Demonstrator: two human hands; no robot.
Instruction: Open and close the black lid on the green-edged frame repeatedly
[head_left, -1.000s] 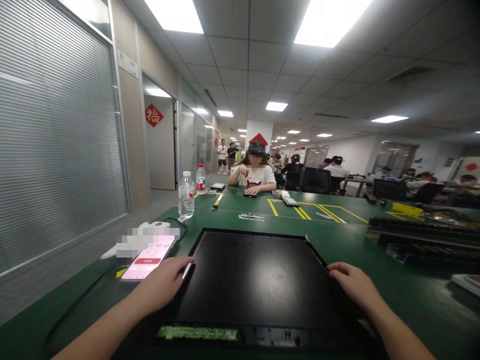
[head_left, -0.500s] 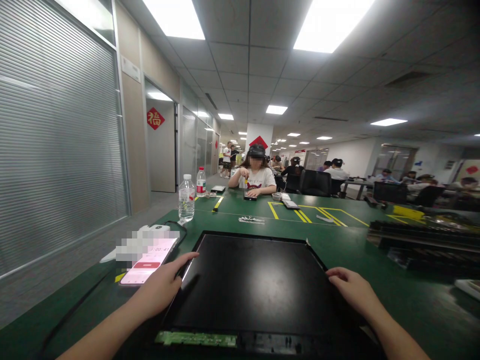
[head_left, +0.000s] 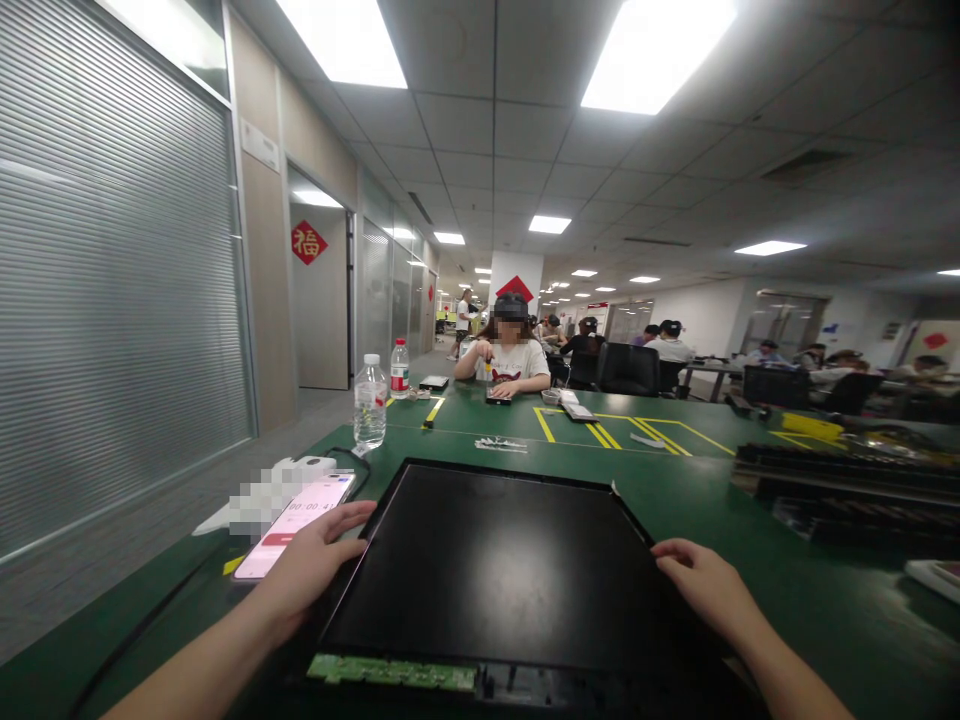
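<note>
A flat black display panel (head_left: 517,560) in a dark frame lies in front of me, glossy with a pale reflection. Along its near edge runs a green circuit board strip (head_left: 394,673). My left hand (head_left: 319,555) is at the panel's left edge, fingers stretched and thumb apart, their tips at the frame. On the opposite side, my right hand (head_left: 701,580) has its fingers bent around the right edge, their undersides hidden. Beside my left forearm lies a lit phone (head_left: 296,520) with a timer on its pink screen, partly covered by that hand.
Beyond the panel stand a clear water bottle (head_left: 370,402) and a red-capped bottle (head_left: 400,368). A co-worker (head_left: 514,360) sits across the green table (head_left: 450,440), holding a yellow-handled tool. Dark strip-like parts (head_left: 832,490) lie at right. A black cable (head_left: 142,640) crosses the left side.
My left hand has shifted outward from the panel's frame, and its fingers have spread beside the edge. My right hand stays at the right edge. The view has tilted slightly.
</note>
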